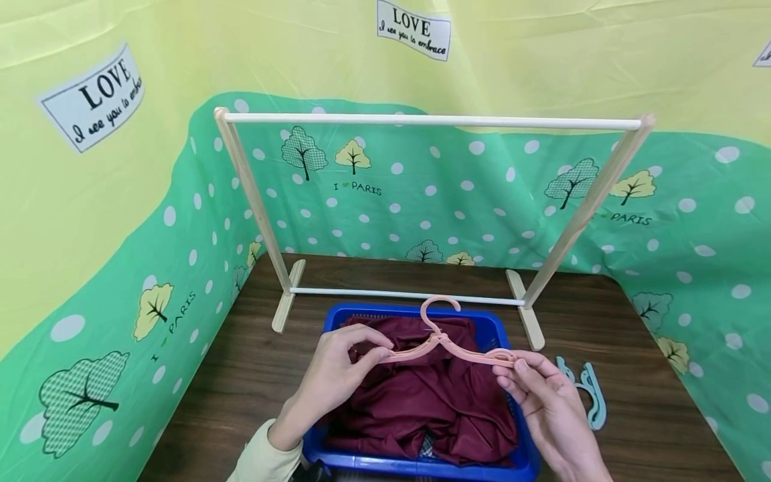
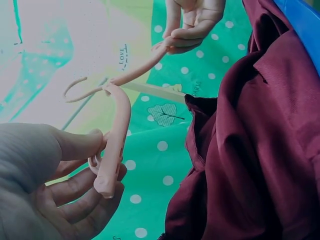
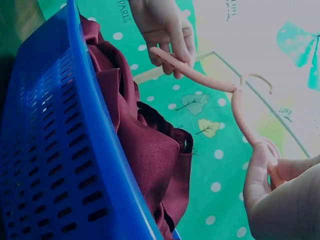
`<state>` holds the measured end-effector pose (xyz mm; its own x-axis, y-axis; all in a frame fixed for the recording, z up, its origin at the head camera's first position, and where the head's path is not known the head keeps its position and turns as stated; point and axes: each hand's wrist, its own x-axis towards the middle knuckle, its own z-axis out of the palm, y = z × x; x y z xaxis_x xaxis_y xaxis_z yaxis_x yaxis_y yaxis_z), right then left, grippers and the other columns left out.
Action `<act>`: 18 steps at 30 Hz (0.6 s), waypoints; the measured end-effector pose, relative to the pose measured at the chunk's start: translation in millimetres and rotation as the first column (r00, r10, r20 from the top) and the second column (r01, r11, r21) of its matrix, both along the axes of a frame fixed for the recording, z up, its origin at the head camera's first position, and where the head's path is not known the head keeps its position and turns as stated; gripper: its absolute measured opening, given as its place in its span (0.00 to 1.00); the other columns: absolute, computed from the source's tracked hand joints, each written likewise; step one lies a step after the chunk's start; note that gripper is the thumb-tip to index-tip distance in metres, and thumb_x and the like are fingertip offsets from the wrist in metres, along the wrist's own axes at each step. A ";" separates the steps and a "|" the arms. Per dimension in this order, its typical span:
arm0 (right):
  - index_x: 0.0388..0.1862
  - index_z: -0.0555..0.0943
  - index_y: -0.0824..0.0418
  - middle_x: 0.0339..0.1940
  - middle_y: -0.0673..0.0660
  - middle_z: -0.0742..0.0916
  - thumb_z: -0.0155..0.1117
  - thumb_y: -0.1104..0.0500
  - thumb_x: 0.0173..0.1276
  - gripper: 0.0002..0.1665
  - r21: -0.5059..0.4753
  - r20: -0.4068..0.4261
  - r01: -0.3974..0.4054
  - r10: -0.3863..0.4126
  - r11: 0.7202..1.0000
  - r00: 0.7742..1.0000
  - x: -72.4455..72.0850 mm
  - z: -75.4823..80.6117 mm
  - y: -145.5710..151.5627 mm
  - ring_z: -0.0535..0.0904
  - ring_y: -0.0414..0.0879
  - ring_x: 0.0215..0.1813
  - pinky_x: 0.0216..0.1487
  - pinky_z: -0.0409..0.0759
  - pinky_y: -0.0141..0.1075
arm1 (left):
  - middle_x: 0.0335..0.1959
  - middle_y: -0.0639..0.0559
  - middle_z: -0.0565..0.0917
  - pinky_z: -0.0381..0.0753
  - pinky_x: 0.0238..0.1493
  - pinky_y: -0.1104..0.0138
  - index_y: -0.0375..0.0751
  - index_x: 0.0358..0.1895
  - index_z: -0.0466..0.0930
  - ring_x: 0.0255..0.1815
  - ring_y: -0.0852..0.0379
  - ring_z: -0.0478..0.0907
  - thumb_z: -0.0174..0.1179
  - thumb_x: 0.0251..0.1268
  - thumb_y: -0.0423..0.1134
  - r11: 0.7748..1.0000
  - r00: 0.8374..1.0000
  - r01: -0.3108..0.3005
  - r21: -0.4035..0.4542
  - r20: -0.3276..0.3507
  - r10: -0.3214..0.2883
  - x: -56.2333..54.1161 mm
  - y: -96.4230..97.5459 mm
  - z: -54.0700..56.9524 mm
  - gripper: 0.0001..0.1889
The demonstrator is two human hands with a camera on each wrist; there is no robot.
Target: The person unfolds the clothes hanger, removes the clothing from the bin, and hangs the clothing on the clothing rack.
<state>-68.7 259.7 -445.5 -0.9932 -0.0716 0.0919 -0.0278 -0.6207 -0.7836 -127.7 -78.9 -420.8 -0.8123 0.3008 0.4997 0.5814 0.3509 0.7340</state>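
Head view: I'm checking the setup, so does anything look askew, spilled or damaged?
Nothing stands out: the pink plastic hanger looks intact, and the rumpled maroon cloth lies inside the blue perforated basket.

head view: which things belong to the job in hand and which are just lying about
Job, it seems:
pink hanger, in left hand and right hand
basket holding maroon cloth
rack, likely

Lying about:
blue hanger, on table, maybe spare
backdrop
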 end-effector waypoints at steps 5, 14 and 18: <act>0.61 0.87 0.67 0.59 0.64 0.92 0.44 0.74 0.90 0.22 0.001 0.004 -0.007 0.007 1.000 1.000 -0.4 -0.2 -0.3 0.93 0.49 0.55 0.58 0.89 0.36 | 0.40 0.59 0.93 0.85 0.40 0.64 0.47 0.41 0.95 0.42 0.63 0.87 0.76 0.72 0.34 0.999 1.000 -0.013 0.036 -0.012 0.013 -0.3 -1.3 -3.0 0.03; 0.60 0.87 0.66 0.58 0.62 0.92 0.45 0.74 0.90 0.22 -0.003 0.016 -0.019 0.019 1.000 1.000 -0.5 0.1 -0.7 0.93 0.48 0.55 0.58 0.89 0.36 | 0.39 0.58 0.93 0.86 0.38 0.58 0.46 0.40 0.95 0.41 0.63 0.87 0.75 0.73 0.34 0.998 1.000 -0.030 0.058 -0.005 0.030 0.9 -5.3 -3.6 0.02; 0.61 0.87 0.66 0.59 0.63 0.92 0.44 0.74 0.90 0.22 -0.018 0.012 -0.030 0.030 0.999 0.999 -0.4 0.4 -0.9 0.93 0.49 0.56 0.58 0.89 0.36 | 0.39 0.58 0.93 0.84 0.36 0.64 0.46 0.41 0.95 0.40 0.63 0.86 0.75 0.73 0.34 0.997 0.999 -0.037 0.069 0.012 0.036 1.1 -6.5 -3.5 0.02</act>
